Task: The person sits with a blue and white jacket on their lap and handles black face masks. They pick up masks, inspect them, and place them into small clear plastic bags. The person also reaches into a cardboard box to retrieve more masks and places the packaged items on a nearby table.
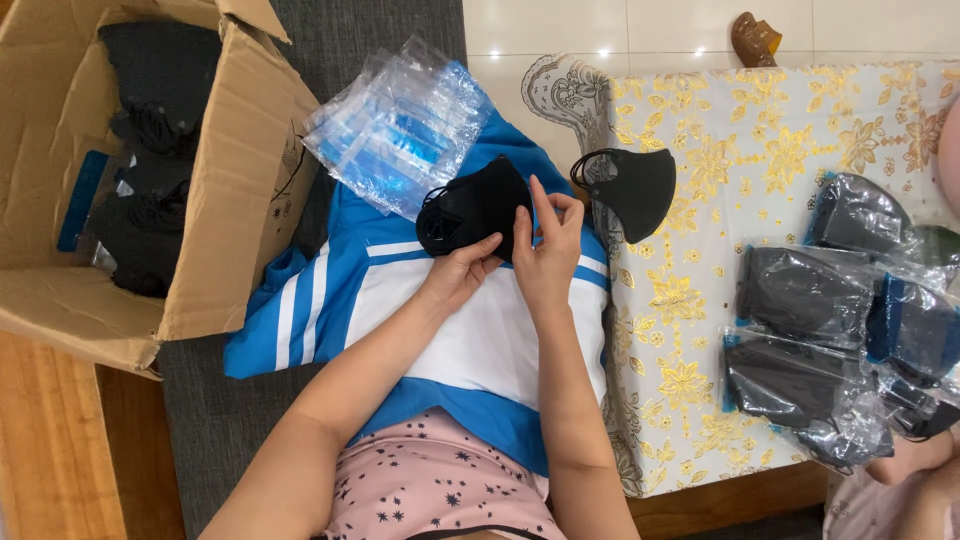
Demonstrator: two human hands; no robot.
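You are looking at two loose black face masks: one black mask (478,205) sitting in your two hands, one second mask (632,188) lying on the table. You are also seeing one cardboard box (225,200), one stack of clear empty bags (400,125), and perhaps five bagged mask packs (805,295), since they are overlapping.

Bright, even daylight; sharp focus

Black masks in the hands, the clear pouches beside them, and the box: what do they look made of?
Black masks: soft matte fabric, probably; they fold and carry thin ear loops. Both hands, left and right, hold the stack. Clear pouches: thin glossy plastic film, see-through with glare. Box: brown corrugated cardboard, dull, with creased flaps.
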